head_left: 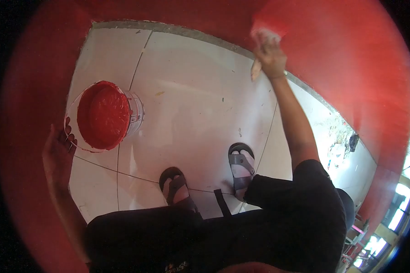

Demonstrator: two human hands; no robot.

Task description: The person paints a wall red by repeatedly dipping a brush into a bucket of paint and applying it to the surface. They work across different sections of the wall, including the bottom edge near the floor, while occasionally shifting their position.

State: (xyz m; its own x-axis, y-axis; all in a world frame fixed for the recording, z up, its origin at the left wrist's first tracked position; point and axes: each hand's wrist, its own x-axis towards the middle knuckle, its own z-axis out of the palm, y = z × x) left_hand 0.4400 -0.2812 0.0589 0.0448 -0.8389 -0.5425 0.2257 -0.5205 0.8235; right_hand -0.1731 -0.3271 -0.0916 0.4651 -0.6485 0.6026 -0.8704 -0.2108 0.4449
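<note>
Brushing: right hand grips brush at wall | left hand at bucket handle, grip unclear | next move needs steadiness

From here the right hand blurs at the far wall, smearing its brush tip. I can't tell whether the left hand grips the wire. The bucket's print is too small to read; glare muddles the scraps at right.

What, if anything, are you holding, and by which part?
The right hand holds a brush by its handle. The left hand's fingers are at the bucket handle; whether they grip it is unclear.
</note>
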